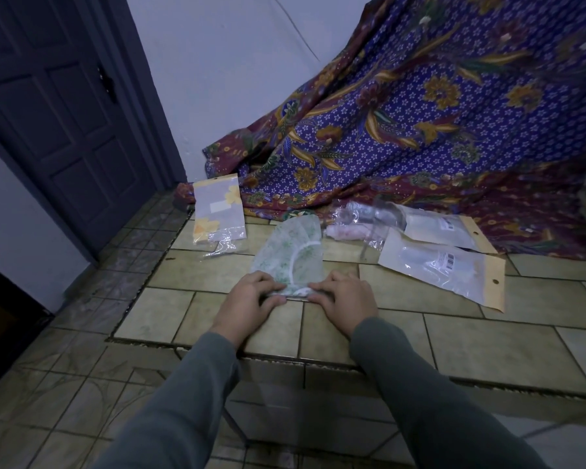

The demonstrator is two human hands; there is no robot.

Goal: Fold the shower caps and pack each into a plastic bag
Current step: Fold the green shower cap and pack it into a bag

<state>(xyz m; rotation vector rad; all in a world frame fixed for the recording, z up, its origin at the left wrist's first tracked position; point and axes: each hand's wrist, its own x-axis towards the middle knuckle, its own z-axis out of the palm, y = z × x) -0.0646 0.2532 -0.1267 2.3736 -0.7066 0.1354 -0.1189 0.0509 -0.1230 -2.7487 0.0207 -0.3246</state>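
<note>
A dark panelled door (58, 106) is standing closed at the left, set in a dark frame. A pale wall (217, 62) is running behind it. A purple and maroon batik cloth (437, 113) is hanging down at the right, its hem lying on the tile-patterned table (454, 346). Patterned floor tiles (48, 401) are showing below the table's near edge. Dim light is prevailing.

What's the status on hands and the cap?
Left hand and right hand pinching near edge of green-printed translucent shower cap, flat on tiled tabletop. Empty clear plastic bags right, clear of the fold.
</note>
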